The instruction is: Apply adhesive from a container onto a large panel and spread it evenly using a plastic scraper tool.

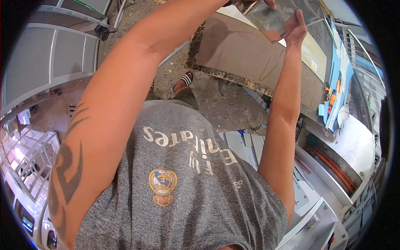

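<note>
Above the brown tabletop [233,46] at 1 o'clock, uneven support could let the glossy sheet [273,20] slip or crease: the left hand [271,3] is mostly cut off by the upper edge, its grip indeterminable, while the right hand [297,30] grasps the sheet's 3 o'clock side, thumb on the face. The sheet appears thin, grey and highly reflective, one corner pointing toward 6 o'clock; its material cannot be confirmed.
</note>
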Action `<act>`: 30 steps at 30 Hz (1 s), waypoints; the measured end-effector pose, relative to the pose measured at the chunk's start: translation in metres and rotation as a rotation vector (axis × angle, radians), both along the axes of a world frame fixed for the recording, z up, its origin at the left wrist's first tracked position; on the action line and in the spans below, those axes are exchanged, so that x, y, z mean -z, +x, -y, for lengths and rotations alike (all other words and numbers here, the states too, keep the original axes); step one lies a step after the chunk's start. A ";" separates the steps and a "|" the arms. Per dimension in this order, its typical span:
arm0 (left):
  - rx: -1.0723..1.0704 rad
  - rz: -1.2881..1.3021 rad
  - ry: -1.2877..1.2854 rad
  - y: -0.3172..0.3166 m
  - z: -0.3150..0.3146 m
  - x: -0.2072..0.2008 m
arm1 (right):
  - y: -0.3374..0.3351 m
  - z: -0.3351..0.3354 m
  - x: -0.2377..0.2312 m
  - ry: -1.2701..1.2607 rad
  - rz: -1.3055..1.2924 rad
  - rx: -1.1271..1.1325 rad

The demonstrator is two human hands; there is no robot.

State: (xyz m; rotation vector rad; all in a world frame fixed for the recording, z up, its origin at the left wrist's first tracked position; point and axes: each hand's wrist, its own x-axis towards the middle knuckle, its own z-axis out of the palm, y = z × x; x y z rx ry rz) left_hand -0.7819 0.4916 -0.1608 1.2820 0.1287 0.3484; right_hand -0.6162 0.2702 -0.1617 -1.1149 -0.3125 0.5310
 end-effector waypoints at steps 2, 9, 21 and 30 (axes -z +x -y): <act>0.082 -0.029 0.111 -0.014 0.022 -0.013 | -0.003 0.016 0.003 0.004 0.006 0.026; 0.220 0.120 -0.032 0.008 0.015 0.055 | -0.061 -0.011 -0.010 0.027 0.088 0.099; 0.185 -0.094 0.143 -0.061 0.112 0.008 | -0.133 0.103 -0.014 0.089 0.033 0.184; 0.131 -0.090 0.318 -0.076 0.113 0.031 | -0.153 0.118 0.000 0.081 0.080 0.228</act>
